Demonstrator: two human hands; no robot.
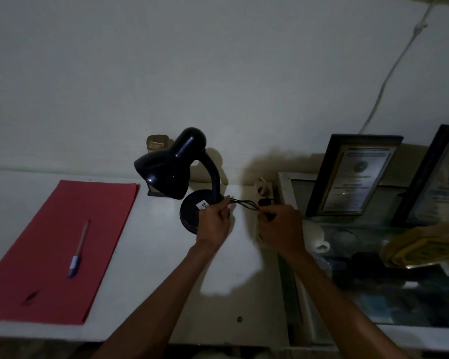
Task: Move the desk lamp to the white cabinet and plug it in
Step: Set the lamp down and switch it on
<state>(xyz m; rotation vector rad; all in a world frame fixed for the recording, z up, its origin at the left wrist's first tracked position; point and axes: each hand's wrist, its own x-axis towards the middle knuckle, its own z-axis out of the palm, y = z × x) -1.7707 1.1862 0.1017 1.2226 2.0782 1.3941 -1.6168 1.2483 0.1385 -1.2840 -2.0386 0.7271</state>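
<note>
On the white cabinet (145, 255), your left hand (214, 224) and right hand (280, 229) pinch the desk lamp (176, 174) cord (244, 203) taut — apparently untangling it for plugging in.

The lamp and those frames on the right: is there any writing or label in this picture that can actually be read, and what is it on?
None can be read.
Desk lamp: white sticker on its base, dark print, too small to read.
Nearer framed certificate: lines of text and a round seal, blurred.
Second frame at the right edge: printed page, blurred.
Pen on the red folder: pale band, no legible marks.
</note>
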